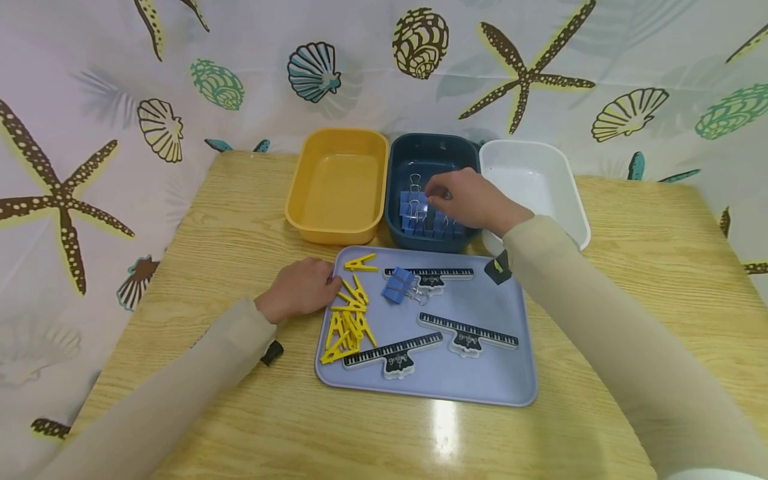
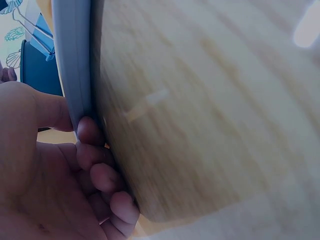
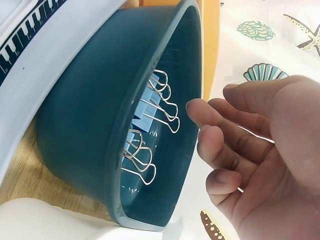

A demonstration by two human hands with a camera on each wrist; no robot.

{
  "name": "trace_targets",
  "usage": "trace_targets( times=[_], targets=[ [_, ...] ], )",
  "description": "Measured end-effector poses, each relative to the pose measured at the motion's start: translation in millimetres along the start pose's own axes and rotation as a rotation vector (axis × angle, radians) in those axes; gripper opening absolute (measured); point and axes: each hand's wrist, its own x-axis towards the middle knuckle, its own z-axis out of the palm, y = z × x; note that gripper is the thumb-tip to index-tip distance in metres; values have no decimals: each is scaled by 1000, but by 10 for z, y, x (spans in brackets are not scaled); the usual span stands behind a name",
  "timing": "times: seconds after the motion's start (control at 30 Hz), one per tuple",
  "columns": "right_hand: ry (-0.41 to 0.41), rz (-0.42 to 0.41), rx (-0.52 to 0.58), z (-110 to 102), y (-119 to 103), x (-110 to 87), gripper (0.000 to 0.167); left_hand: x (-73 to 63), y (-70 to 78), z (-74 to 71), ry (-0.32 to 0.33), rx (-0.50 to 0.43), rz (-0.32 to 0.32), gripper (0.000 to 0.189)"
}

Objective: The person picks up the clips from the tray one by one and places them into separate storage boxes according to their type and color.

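My left hand (image 1: 303,287) grips the left rim of the lavender tray (image 1: 480,383), thumb on top and fingers curled at its side and underneath in the left wrist view. Over the dark blue bin (image 1: 433,241) hovers my right hand (image 1: 471,198), its fingers loosely bent and nothing between them. Several blue binder clips (image 3: 148,102) with silver wire handles lie inside that bin. On the tray are a blue binder clip (image 1: 396,287), a pile of yellow clothespins (image 1: 348,327), and three piano-keyboard clips (image 1: 468,333) in black and white.
A yellow bin (image 1: 339,235) stands left of the dark blue one and a white bin (image 1: 579,213) to its right, all behind the tray. The wooden table (image 1: 240,200) meets a cloth backdrop (image 1: 360,33) printed with shells and starfish.
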Motion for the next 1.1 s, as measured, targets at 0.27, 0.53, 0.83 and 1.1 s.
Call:
trace_targets(
  times=[0.27,0.53,0.83,1.1],
  targets=[
    [22,-23,-6,9,-47,-57,27,-2,5,2,1,-1,4,36],
    [25,-32,-6,36,-54,-101,27,8,-2,14,3,-4,5,37],
    [19,-38,-5,68,-66,-159,27,-7,5,-4,0,-2,0,36],
    [35,-85,-11,79,-57,-220,25,-9,15,-11,4,-2,4,36]
  ],
)
